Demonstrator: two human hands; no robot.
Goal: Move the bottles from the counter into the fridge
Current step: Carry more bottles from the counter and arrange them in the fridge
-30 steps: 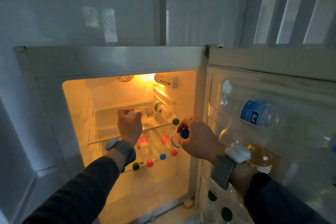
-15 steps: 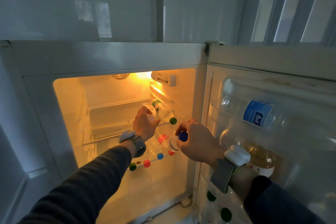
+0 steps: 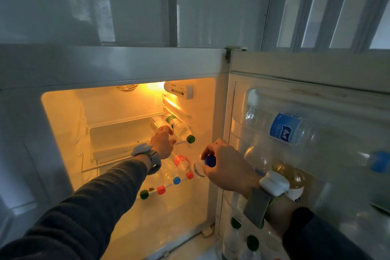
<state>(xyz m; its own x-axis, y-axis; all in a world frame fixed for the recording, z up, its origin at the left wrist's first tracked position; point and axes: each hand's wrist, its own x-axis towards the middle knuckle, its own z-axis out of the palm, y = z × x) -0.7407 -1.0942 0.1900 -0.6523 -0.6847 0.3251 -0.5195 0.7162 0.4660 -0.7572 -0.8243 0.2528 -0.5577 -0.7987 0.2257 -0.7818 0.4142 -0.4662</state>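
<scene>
Nearest the camera, two dark-sleeved forearms reach forward into a small white fridge (image 3: 31, 69) whose door (image 3: 316, 82) stands open to the right. The right hand (image 3: 229, 168), with a white device strapped at its wrist, has its fingers curled round the neck end of a clear plastic bottle with a blue cap (image 3: 205, 164), which lies on its side with the cap toward the viewer, at the right end of the lower wire shelf (image 3: 168, 186). Just left of it on that shelf lie more clear bottles, their caps in a row: red, blue, red and green.

Farther in, the left hand (image 3: 162, 143) wears a grey wristband and grips the near end of a clear plastic bottle (image 3: 157, 123) lying on the upper shelf. This bottle's cap is hidden by the fingers. It touches or lies just beside a green-labelled clear bottle with a green cap (image 3: 179, 127), to its right.

The door racks hold a blue-labelled clear bottle (image 3: 285, 127) and other bottles below it.
</scene>
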